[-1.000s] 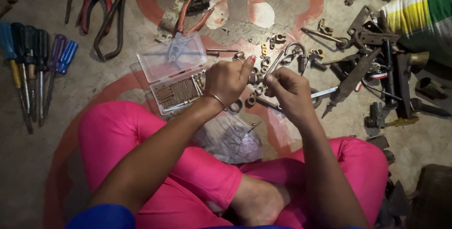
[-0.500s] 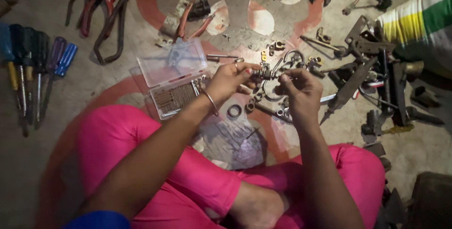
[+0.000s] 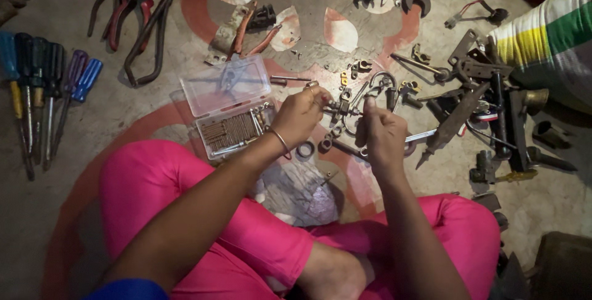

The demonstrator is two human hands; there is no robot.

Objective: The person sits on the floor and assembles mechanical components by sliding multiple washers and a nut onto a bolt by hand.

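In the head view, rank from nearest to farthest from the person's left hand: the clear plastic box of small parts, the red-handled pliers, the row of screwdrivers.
From the left hand:
1. Clear plastic box of small parts, just to its left.
2. Red-handled pliers, upper left on the floor.
3. Row of screwdrivers, at the far left edge.

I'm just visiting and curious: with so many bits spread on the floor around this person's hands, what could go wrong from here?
The small metal fitting pinched between the left hand and right hand might slip and vanish among the loose nuts and washers below. The open clear plastic box of screws sits beside the left wrist, so an elbow move could tip it. The pointed dark metal bar lies near the right hand and might scratch it.
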